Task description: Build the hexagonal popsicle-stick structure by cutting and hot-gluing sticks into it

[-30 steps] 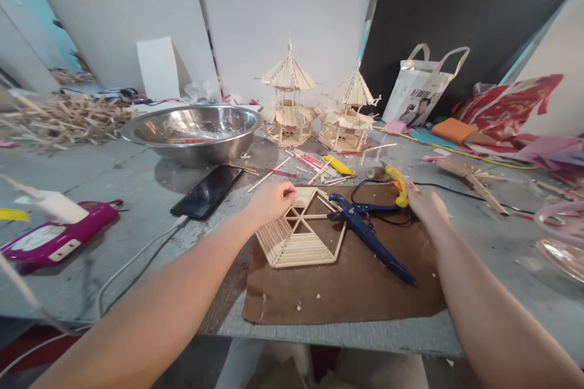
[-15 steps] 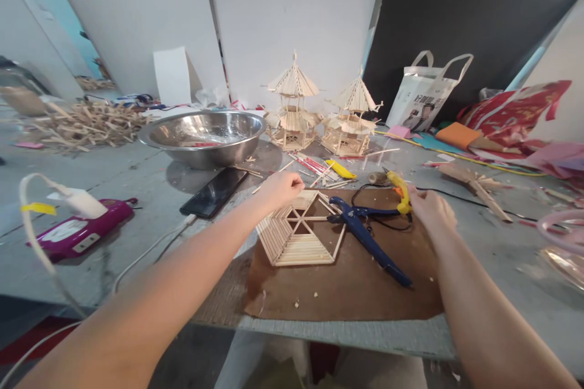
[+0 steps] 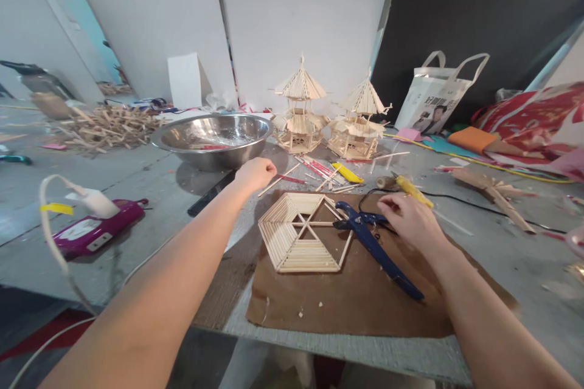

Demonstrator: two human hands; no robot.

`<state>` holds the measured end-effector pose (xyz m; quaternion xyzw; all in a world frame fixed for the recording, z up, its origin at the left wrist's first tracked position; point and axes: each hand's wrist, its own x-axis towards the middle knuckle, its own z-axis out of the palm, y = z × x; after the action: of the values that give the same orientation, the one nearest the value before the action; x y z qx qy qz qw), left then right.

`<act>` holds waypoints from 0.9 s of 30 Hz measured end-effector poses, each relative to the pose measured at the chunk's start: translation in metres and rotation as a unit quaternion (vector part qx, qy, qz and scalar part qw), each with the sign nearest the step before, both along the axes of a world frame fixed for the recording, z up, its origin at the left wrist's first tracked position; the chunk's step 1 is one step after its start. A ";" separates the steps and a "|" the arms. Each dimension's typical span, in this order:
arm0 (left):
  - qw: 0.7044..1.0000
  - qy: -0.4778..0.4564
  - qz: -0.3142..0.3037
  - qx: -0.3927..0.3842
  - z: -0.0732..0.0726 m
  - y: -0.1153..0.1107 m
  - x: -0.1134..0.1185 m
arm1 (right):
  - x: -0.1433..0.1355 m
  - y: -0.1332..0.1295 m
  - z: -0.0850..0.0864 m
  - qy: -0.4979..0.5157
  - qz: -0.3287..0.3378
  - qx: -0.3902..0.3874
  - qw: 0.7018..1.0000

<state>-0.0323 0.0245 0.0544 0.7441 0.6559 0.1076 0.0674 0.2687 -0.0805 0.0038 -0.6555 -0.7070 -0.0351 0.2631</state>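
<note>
My left hand (image 3: 256,173) is above the table beside the phone (image 3: 210,194), near a few thin sticks (image 3: 278,180). Its fingers are drawn together, and whatever they may pinch is hidden. My right hand (image 3: 410,214) is over the brown mat at the upper handle of a blue cutter (image 3: 381,255), its fingers loosely curved and somewhat apart; a firm grip does not show. Just behind it lies a yellow glue gun (image 3: 414,191). A hexagonal frame of wooden sticks (image 3: 305,262) rests flat on the mat, partly filled with rows, the cutter's jaws over its right side.
A steel basin (image 3: 214,155) and two stick pagodas (image 3: 301,112) (image 3: 358,115) stand behind. Red and white sticks lie near a yellow tool (image 3: 347,173). At left are a purple power strip (image 3: 98,228) with a cable and a stick pile (image 3: 107,127). A paper bag (image 3: 426,100) stands back right.
My right hand has left the glue gun, which now lies on the table, and moved left to the cutter's handle. My left hand has shifted left, away from the hexagonal frame toward the sticks.
</note>
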 end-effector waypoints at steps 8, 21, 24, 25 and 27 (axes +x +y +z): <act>0.997 0.065 0.031 -0.038 -0.023 0.016 -0.005 | -0.009 -0.003 -0.002 -0.008 0.031 -0.046 0.998; 0.999 0.018 0.038 -0.019 -0.030 0.012 -0.005 | -0.011 -0.003 -0.002 -0.004 0.029 -0.039 0.999; 0.998 -0.046 0.033 -0.026 -0.025 0.007 -0.002 | -0.011 -0.003 -0.002 0.004 0.036 -0.013 0.999; 0.996 -0.074 0.031 -0.031 -0.023 0.004 0.001 | -0.011 -0.003 -0.002 0.006 0.041 -0.002 0.999; 0.990 -0.133 0.025 -0.039 -0.019 -0.002 0.008 | -0.012 -0.004 -0.002 0.011 0.052 0.020 0.998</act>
<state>-0.0240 0.0220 0.0357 0.7035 0.6629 0.1815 0.1809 0.2568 -0.0848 0.0021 -0.6131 -0.7364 -0.0283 0.2848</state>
